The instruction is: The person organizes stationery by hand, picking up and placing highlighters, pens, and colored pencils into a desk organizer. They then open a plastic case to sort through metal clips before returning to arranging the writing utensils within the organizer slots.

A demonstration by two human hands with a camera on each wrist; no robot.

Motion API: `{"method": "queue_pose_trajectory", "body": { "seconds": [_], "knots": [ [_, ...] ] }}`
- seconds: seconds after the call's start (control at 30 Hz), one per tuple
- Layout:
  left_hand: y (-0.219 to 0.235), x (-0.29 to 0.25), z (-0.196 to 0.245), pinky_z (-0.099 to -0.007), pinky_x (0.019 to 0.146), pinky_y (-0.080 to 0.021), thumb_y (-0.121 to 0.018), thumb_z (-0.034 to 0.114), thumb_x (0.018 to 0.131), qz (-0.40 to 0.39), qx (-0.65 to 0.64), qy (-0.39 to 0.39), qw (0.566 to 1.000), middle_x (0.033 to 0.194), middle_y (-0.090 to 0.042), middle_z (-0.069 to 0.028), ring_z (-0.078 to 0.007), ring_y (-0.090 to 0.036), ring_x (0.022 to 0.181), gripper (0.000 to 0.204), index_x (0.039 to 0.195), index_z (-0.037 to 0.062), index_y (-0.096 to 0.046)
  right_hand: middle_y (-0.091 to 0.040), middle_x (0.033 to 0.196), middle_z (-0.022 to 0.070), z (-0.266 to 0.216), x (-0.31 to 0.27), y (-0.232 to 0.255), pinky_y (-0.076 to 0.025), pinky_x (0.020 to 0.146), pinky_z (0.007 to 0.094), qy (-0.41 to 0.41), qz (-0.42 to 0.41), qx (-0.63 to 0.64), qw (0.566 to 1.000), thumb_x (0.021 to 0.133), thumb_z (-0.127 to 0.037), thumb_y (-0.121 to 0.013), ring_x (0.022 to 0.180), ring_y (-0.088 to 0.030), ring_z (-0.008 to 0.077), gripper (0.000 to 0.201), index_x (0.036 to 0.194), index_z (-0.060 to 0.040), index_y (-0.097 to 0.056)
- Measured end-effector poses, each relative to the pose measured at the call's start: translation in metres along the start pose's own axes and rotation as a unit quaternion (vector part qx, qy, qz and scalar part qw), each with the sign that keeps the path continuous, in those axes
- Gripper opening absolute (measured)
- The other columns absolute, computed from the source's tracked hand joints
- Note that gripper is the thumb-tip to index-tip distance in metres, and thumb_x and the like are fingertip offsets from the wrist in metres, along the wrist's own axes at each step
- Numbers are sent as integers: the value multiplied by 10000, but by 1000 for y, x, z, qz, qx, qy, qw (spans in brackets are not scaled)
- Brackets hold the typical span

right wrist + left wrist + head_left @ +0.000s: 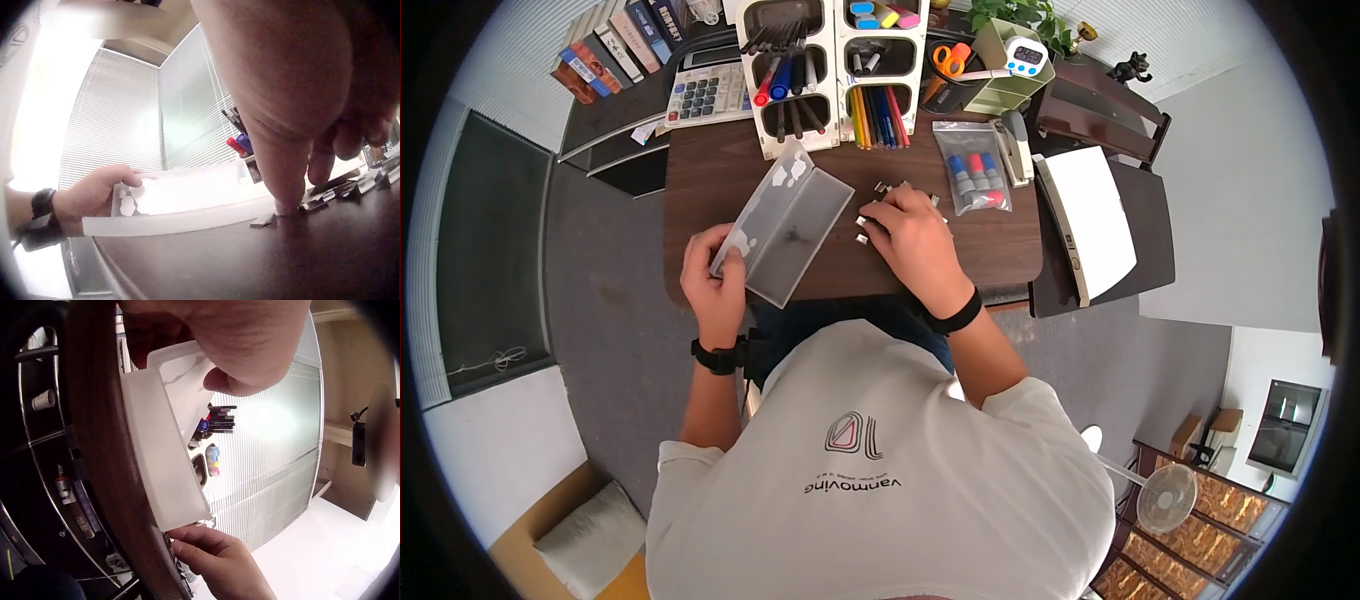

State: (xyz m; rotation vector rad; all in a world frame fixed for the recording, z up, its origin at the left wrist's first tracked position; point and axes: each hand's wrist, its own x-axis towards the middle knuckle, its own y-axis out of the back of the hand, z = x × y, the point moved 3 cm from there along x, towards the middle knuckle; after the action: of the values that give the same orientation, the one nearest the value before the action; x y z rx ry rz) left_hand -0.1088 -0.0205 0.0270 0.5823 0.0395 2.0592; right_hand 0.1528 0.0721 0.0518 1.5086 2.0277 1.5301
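Fingers and thumb of the left hand are clamped on the raised lid of a translucent case, toward the near end of that lid. From my feed I see the case lying open on a brown desk, close to the front edge, with white patches on its lid and a dark mark on its bottom.

To the right of the case, the right hand reaches down among small pieces, its fingers bent. Through the right wrist camera I make out one tip on the desk right beside a piece, with other fingertips apart from it and a little higher. I cannot tell whether anything is pinched there. Both wrists wear black bands.

Beyond the case stands a white organizer with pens and coloured pencils; beyond the case and to its left I have a calculator. Well to the right of the case lies a clear zip bag of colour-capped items, and farther out on that side are a stapler and a white boxy device.
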Motion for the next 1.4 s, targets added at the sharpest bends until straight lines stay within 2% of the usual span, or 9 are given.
{"method": "queue_pose_trajectory", "body": {
  "seconds": [0.37,0.47,0.53,0.73,0.83,1.0,1.07,1.2,1.4],
  "knots": [
    [1,-2,1,-285,798,-493,-589,-35,877,2,-43,17,999,996,-647,-67,-133,-598,854,259,1114,-20,-691,-627,961,86,2,5,0,-541,841,420,64,-10,1,998,785,-52,-767,938,-639,310,180,959,-89,-744],
    [2,-2,-1,-282,806,-495,-585,-36,874,-18,-66,20,997,1003,-642,-68,-135,-600,861,270,1122,-18,-689,-627,932,90,-2,15,6,-543,823,431,56,-27,46,997,798,-52,-754,918,-644,316,151,936,-79,-702],
    [1,-3,-3,-280,813,-496,-581,-45,858,-45,-78,10,996,1011,-639,-73,-142,-608,871,281,1116,-22,-688,-637,905,100,-7,24,7,-549,790,441,7,-39,134,990,816,-60,-740,889,-660,323,155,952,-76,-667],
    [4,-3,3,-284,817,-496,-580,-47,830,-63,-50,-18,997,995,-640,-84,-163,-613,876,288,1093,-20,-692,-666,908,110,-15,42,-21,-564,733,436,-10,-8,57,998,849,-90,-735,872,-689,327,176,1012,-88,-669],
    [5,-3,2,-297,814,-499,-585,-37,830,-52,-39,-24,998,973,-640,-89,-172,-611,870,280,1087,-16,-696,-670,885,99,-21,40,-10,-571,724,432,-49,15,65,997,862,-107,-739,854,-693,323,138,985,-87,-680],
    [2,-4,1,-305,792,-493,-593,-28,823,-31,-36,-21,999,942,-635,-86,-179,-600,844,283,1085,-13,-698,-670,870,83,-14,9,11,-573,697,416,-69,-45,61,995,862,-134,-758,798,-698,304,86,926,-89,-723],
    [1,-6,2,-305,784,-490,-597,-24,819,-23,-34,-15,999,932,-632,-85,-179,-593,833,285,1085,-11,-699,-660,852,79,-11,-3,10,-570,690,406,-29,-56,32,998,845,-137,-777,793,-696,294,92,912,-91,-733],
    [1,-6,0,-305,772,-483,-598,-11,806,-26,-13,-28,999,924,-624,-87,-178,-577,818,298,1087,-8,-699,-678,883,78,-9,-11,2,-561,684,396,-22,-31,18,999,868,-152,-774,800,-693,297,102,914,-71,-733],
    [3,-6,1,-308,764,-481,-597,-11,805,-26,-7,-33,999,906,-616,-83,-177,-572,806,300,1085,-6,-702,-666,860,85,-14,2,2,-553,648,381,-65,-77,92,991,858,-148,-782,743,-692,273,108,927,-77,-738]
  ]
}}
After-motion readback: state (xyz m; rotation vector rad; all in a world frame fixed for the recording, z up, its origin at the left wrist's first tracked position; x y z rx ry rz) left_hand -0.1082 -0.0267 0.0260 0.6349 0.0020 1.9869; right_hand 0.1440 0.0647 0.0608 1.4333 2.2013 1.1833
